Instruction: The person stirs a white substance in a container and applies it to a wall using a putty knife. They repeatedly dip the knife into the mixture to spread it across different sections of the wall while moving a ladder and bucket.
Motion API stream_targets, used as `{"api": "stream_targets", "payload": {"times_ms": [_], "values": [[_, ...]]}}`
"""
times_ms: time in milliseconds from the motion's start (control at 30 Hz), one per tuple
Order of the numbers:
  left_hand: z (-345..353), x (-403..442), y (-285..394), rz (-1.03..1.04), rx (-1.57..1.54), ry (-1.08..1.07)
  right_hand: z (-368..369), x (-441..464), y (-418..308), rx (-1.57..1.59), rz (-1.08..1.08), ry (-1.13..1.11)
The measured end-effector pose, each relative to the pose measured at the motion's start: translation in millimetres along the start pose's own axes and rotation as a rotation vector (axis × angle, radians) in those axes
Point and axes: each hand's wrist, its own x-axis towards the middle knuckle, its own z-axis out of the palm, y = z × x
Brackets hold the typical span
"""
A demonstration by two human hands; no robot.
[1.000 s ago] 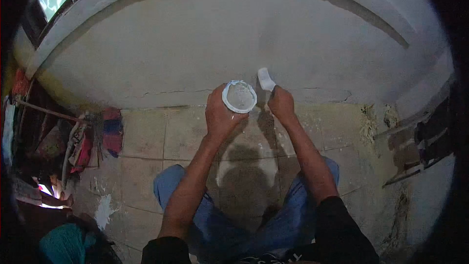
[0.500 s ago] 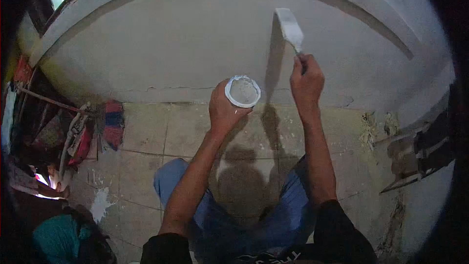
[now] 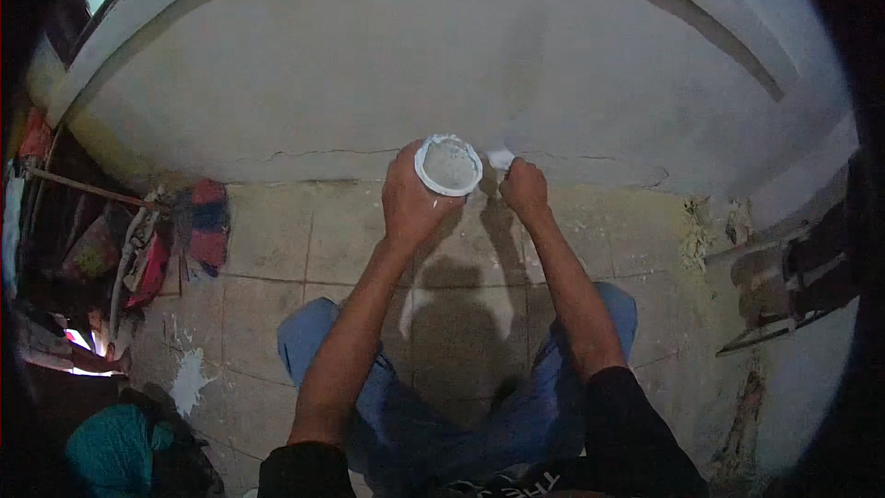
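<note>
A round tub (image 3: 449,166) with a white-smeared rim and pale contents is held upright by my left hand (image 3: 412,200), whose fingers wrap its left side and underside. Just right of the tub, my right hand (image 3: 525,188) is closed on the handle of a brush (image 3: 501,160) with a white head. The brush head is low, in front of the pale wall (image 3: 323,74), close to the tub's right edge. Whether it touches the wall I cannot tell. The handle is mostly hidden in my fingers.
Tiled floor (image 3: 267,231) meets the cracked wall base. At the left lie sticks, cloths and a striped fabric (image 3: 209,221); a teal cloth (image 3: 115,452) is at the lower left. White paint marks the floor (image 3: 189,383). A dark framed object (image 3: 811,267) stands at the right.
My right hand went up the wall with the brush, then came back down beside the tub. My left hand still holds the tub, with only a small shift.
</note>
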Motion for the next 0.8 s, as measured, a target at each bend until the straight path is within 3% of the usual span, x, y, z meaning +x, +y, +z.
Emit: {"api": "stream_targets", "payload": {"times_ms": [100, 233, 300, 400, 567, 800], "values": [[-0.9, -3.7, -3.8, 0.029, -0.018, -0.008, -5.6, -1.3, 3.0, -0.005, 0.028, -0.012], [-1.6, -1.8, -8.8, 0.056, -0.021, -0.006, -51.7, 25.6, -8.1, 0.105, 0.152, 0.197], [-2.4, -2.6, -9.1, 0.065, -0.035, -0.001, -97.5, 18.7, -23.0, 0.084, 0.052, 0.345], [-5.3, 0.2, -2.5, 0.056, -0.060, -0.012, -157.4, -4.2, -47.3, 0.165, 0.108, 0.489], [2.5, -0.4, -9.6, 0.042, -0.102, -0.026, -194.0, -19.5, -70.3, 0.249, -0.063, 0.736], [1.7, 3.0, -13.7, -0.027, -0.081, -0.100, -53.6, 26.0, 5.4, 0.028, 0.125, 0.263]]}}
